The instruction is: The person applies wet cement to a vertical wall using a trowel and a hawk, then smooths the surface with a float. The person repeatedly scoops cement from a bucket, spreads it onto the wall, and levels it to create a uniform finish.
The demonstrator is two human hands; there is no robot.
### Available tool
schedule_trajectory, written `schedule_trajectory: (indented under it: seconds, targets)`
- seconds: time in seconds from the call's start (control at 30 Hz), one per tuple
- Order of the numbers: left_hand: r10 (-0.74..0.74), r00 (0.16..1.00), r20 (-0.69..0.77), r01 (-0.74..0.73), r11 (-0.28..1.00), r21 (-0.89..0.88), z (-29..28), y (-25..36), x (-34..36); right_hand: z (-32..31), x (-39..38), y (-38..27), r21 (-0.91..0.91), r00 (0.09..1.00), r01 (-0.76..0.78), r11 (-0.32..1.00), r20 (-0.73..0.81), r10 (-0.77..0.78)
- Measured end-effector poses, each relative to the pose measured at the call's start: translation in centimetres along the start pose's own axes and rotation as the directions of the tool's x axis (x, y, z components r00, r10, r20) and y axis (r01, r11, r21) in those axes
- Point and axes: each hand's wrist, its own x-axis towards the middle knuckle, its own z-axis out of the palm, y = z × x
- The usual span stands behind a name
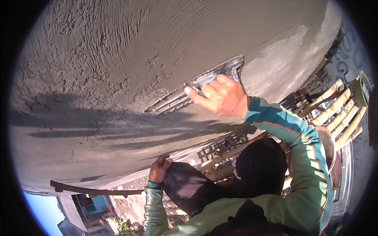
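My right hand [218, 96] grips a long metal trowel [236, 67], its blade lying at a slant on the grey plastered wall [110, 47]. The plaster above and left of the blade is rough and streaked; a paler, smoother patch lies to its right. My left hand [159, 171] rests beside my dark-trousered knee [185, 183], fingers loosely bent and holding nothing that I can see. Shadows cross the lower part of the wall.
A bamboo-slat scaffold [340, 118] is underfoot, with a green round container [360, 88] and a bucket [327, 145] on the right. A dark bar [94, 190] juts along the lower left. Beyond are low buildings [75, 212] and plants [124, 226].
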Motion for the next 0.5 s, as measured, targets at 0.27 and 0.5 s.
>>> schedule_trajectory:
  seconds: [0.27, 0.5]
  targets:
    - [0.083, 0.995, -0.061, -0.077, 0.993, 0.094, 0.0, -2.1, 0.4, 2.5, -15.4, -0.7, 0.241, 0.954, 0.027, 0.97, 0.284, -0.097]
    - [0.158, 0.987, -0.041, -0.157, 0.987, 0.02, 0.4, -2.3, 2.1, -7.0, -1.9, 9.8, 0.686, 0.508, -0.52, 0.509, -0.231, 0.83]
